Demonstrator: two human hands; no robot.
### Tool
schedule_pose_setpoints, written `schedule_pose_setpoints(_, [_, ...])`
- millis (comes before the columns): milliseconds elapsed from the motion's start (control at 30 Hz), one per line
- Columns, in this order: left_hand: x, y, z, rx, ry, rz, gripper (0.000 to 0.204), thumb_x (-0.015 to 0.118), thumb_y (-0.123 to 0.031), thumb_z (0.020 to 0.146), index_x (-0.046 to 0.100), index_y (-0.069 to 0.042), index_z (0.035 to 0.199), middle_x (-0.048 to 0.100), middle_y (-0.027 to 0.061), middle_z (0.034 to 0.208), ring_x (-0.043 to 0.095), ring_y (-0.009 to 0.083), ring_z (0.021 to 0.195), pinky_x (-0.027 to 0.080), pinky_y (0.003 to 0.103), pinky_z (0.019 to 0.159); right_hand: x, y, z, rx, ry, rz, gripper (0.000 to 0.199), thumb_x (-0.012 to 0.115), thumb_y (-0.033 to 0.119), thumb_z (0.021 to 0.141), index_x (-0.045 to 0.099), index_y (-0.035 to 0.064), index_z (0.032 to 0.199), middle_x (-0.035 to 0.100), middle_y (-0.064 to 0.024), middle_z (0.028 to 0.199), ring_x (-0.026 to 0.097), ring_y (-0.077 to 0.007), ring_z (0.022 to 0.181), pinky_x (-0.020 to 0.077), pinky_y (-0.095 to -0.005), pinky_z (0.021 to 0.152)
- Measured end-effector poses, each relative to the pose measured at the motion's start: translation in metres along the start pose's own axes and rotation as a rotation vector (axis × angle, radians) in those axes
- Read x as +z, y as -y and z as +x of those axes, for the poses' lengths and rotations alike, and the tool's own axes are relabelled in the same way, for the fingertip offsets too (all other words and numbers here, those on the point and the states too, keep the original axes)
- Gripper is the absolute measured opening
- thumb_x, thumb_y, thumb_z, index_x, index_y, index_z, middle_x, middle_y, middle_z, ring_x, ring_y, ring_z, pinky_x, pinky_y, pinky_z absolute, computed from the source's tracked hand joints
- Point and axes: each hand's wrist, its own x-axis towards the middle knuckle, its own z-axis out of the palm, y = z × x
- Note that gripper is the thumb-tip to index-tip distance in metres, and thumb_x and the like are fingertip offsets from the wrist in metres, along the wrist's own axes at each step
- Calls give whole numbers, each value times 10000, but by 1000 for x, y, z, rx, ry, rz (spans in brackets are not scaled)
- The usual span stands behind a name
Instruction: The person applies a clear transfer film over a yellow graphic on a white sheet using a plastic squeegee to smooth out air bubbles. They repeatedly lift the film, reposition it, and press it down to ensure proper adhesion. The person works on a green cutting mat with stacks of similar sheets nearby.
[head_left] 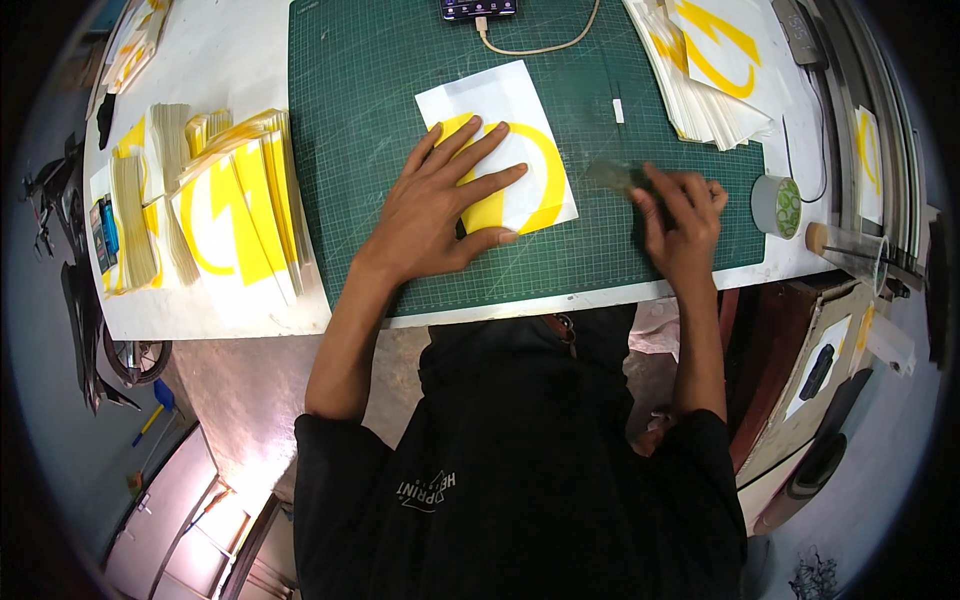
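- My left hand lies flat, fingers spread, pinning the white sheet with the yellow decal on the green cutting mat, near the mat's middle.
- The sheet's long axis runs tilted, from my wrist up toward the mat's far edge.
- My right hand sits just right of the sheet, fingers curled around a blurred flat tool; the tool points left toward the sheet, so this hand is nearer its right edge.
- Open mat lies along the near edge; stacked sheets crowd the worktop's left side.
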Motion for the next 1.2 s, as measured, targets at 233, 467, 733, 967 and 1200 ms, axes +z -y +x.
schedule_pose_setpoints(233, [6, -50, -20, -187, -96, 278, 589, 718, -503, 959, 664, -181, 1449, 569, 180, 1493, 533, 359, 1355, 342, 549, 1155, 7, 47, -3, 152, -144, -190, 402, 761, 192, 948, 705, 56, 1322, 684, -98, 1098, 624, -252, 1020, 389, -478, 951])
schedule_pose_setpoints(467, [-3, -65, -34, -230, -255, 55, 543, 776, -286, 947, 643, -74, 1429, 621, 166, 1362, 569, 356, 1266, 383, 517, 1094, 24, 88, -4, 120, -87, 173, 386, 786, 50, 895, 699, -24, 1263, 725, -109, 1010, 661, -263, 917, 431, -440, 929])
schedule_pose_setpoints(733, [-68, -49, -82, -561, -516, -365, 370, 773, -33, 938, 714, -14, 1303, 741, 79, 977, 702, 189, 927, 528, 292, 943, -18, -6, 83, 8, -201, -2, 459, 802, 134, 888, 693, 33, 1322, 696, -193, 1287, 638, -397, 1198, 461, -531, 1047])
schedule_pose_setpoints(967, [-134, -13, -157, -909, -884, -330, 449, 769, -74, 978, 617, 37, 1386, 598, -18, 778, 504, 32, 695, 384, 199, 627, -32, -97, 84, -62, -132, -347, 305, 771, 17, 868, 810, 133, 1147, 698, -100, 1299, 641, -317, 1226, 395, -492, 1065])
schedule_pose_setpoints(1200, [-121, 17, -160, -998, -928, 347, 455, 748, -141, 983, 595, 39, 1372, 680, 156, 921, 648, 198, 813, 530, 370, 746, -27, 10, 60, -280, -214, -28, 180, 769, -50, 857, 724, 40, 1007, 721, -108, 1114, 670, -297, 1021, 428, -479, 957])
